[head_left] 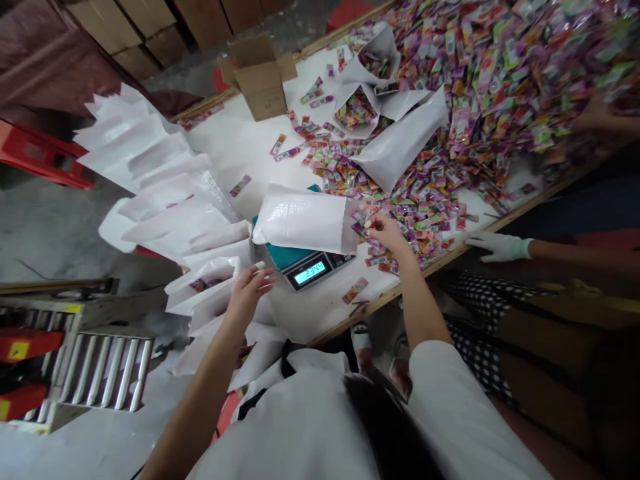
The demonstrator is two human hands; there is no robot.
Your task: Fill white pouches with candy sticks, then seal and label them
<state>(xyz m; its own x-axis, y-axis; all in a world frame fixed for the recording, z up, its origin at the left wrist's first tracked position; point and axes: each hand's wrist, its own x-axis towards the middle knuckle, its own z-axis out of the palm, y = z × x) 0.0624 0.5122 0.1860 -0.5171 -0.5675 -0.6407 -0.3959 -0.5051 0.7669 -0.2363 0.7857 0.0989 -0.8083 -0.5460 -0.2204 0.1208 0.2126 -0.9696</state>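
Hundreds of sachets (pixel 500 73) cover the white table (pixel 240 143) upper right; cardboard box (pixel 260 80) top centre, roller conveyor (pixel 105 370) lower left. White bag (pixel 305 220) lies on scale (pixel 313 270) mid-frame, mouth twd right. Right hand (pixel 387 233) at that mouth, fingertips pinching a few sachets. Left hand (pixel 247 290) w/ fingers spread, empty, just below-left of bag.
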